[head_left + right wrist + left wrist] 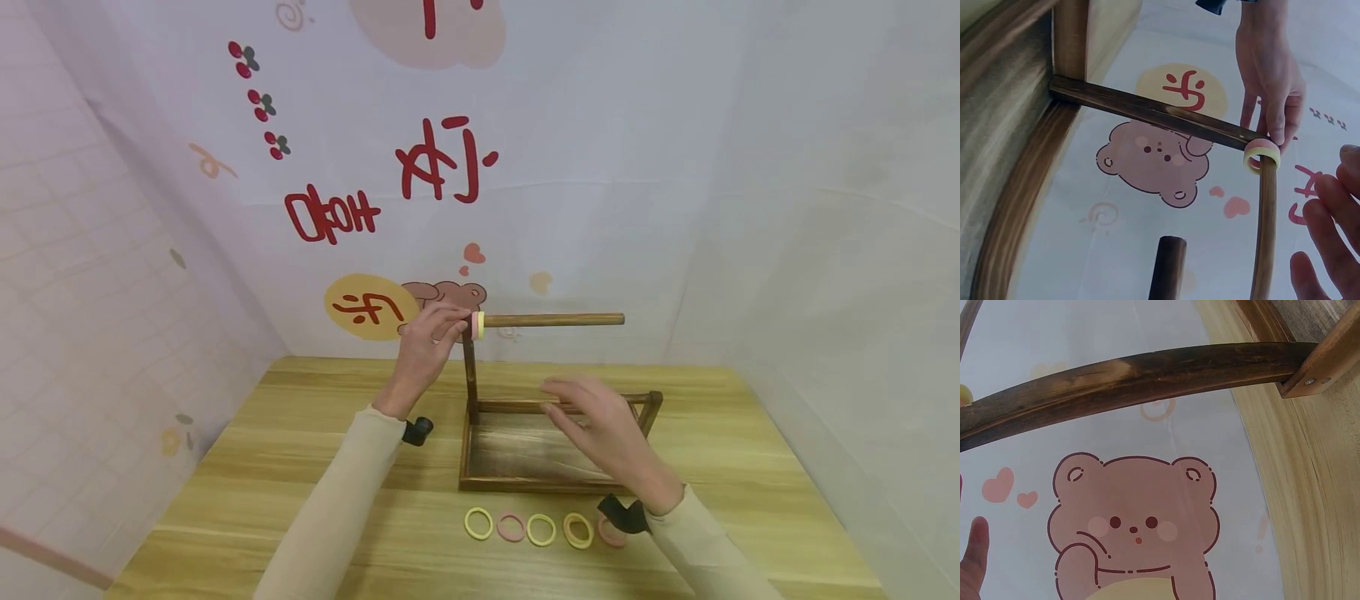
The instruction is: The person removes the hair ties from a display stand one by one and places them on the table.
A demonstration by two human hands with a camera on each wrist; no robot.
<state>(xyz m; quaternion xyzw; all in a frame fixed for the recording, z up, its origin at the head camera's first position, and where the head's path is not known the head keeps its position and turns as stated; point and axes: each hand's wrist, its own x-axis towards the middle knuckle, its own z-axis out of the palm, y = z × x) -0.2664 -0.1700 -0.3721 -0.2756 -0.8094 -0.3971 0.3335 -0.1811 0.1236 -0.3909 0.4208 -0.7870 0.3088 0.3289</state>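
Observation:
A dark wooden stand has an upright post with a rod running out to the right from its top. A pink ring and a pale yellow ring sit on the rod, close against the post. My left hand is at the post's top, fingertips right beside the pink ring. My right hand hovers over the stand's base with fingers spread and nothing in them; its fingers also show at the right wrist view's edge.
On the table before the stand lie a yellow ring, a pink ring and several others in a row, the rightmost partly hidden by the right wrist's black strap. The stand's framed base rests on the wooden table. A printed cloth hangs behind.

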